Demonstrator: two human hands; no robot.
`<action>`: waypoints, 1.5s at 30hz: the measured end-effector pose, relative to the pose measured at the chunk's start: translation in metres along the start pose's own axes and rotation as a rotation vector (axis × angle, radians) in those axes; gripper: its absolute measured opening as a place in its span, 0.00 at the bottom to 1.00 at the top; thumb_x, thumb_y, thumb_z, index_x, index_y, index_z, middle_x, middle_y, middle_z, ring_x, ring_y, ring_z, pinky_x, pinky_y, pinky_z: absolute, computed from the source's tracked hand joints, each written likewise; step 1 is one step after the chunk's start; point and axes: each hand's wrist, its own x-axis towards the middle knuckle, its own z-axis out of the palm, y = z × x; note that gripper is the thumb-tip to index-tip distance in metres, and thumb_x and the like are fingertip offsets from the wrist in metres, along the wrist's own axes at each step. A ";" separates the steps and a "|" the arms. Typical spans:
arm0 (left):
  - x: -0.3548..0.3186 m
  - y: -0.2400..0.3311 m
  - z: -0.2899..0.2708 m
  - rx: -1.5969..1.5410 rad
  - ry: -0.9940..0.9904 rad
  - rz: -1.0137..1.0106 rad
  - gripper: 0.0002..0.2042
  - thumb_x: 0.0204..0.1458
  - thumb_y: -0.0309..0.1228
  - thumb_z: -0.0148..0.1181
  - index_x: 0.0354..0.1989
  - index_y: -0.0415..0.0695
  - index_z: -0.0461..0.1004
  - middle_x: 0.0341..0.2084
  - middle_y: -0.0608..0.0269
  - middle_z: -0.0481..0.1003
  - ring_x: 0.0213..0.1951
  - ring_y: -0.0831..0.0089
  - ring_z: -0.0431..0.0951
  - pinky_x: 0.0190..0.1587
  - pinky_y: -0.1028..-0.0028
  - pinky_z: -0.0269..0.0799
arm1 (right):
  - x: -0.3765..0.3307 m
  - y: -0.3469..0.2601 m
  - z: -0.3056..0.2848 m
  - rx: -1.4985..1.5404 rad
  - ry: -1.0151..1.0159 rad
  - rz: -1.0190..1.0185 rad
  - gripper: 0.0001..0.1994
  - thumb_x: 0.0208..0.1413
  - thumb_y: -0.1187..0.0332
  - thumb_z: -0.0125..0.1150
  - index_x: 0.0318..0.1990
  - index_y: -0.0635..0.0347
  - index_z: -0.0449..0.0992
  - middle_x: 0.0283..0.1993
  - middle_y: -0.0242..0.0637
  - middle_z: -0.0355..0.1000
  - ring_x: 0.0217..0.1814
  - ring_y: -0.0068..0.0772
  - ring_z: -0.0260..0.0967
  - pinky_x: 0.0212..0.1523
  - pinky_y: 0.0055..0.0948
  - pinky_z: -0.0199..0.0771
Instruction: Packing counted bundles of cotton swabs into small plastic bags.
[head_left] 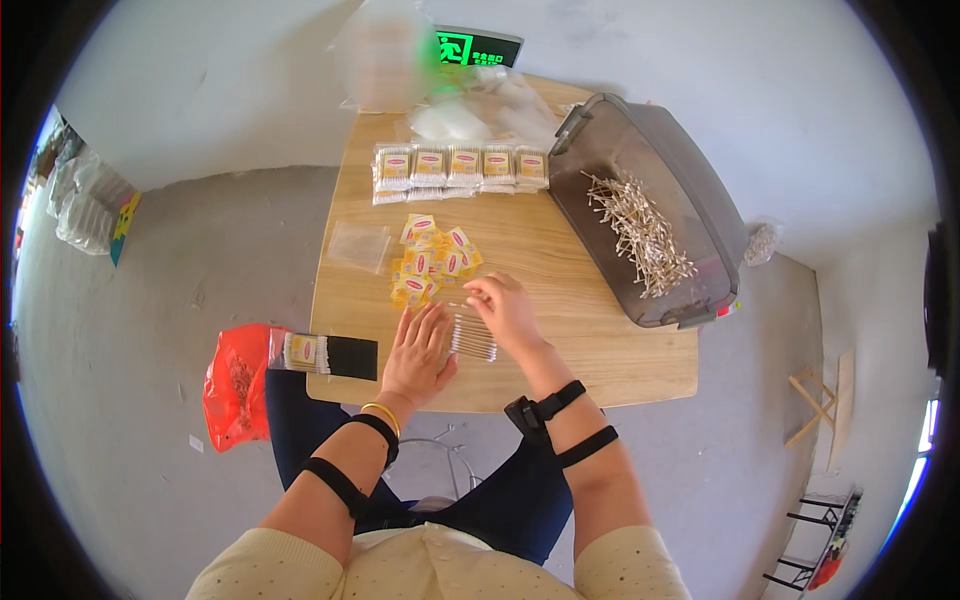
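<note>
My left hand [420, 350] lies flat on the table, fingers stretched out and close together, beside a neat row of cotton swabs [474, 338]. The swabs lie side by side between my two hands. Over the far end of that row, my right hand [505, 308] is closed in a pinch; whatever is between its fingertips is too small to make out. Just beyond my left fingertips is a loose heap of yellow and white printed cards [430, 262]. A flat clear plastic bag [358, 246] rests left of the cards.
Filled swab packs [464, 165] stand in rows at the back. A grey plastic bin [610, 255] holding loose cotton swabs [640, 235] sits tilted at the right. Plastic bags [450, 120] lie behind the packs. A swab pack [303, 352] on a black strip juts over the left edge, near a red bag [238, 385].
</note>
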 end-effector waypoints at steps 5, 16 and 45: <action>-0.002 -0.001 -0.006 -0.008 0.003 -0.005 0.30 0.56 0.42 0.55 0.64 0.39 0.64 0.67 0.54 0.60 0.71 0.58 0.56 0.76 0.53 0.41 | -0.016 0.008 -0.014 -0.091 0.031 0.019 0.06 0.53 0.75 0.65 0.39 0.56 0.81 0.39 0.34 0.74 0.44 0.43 0.72 0.46 0.38 0.73; 0.000 0.000 -0.002 -0.007 0.013 0.001 0.33 0.56 0.43 0.56 0.67 0.37 0.60 0.67 0.53 0.61 0.72 0.59 0.55 0.76 0.54 0.40 | -0.037 0.007 -0.014 -0.190 -0.020 0.000 0.09 0.54 0.78 0.62 0.41 0.54 0.81 0.45 0.34 0.72 0.50 0.42 0.69 0.52 0.40 0.71; 0.015 0.001 0.008 0.166 -0.080 0.081 0.43 0.65 0.60 0.33 0.72 0.30 0.50 0.75 0.45 0.45 0.77 0.55 0.37 0.76 0.50 0.26 | -0.092 -0.028 0.035 -0.569 -0.060 0.153 0.45 0.56 0.48 0.58 0.74 0.68 0.49 0.78 0.58 0.42 0.83 0.53 0.33 0.79 0.55 0.31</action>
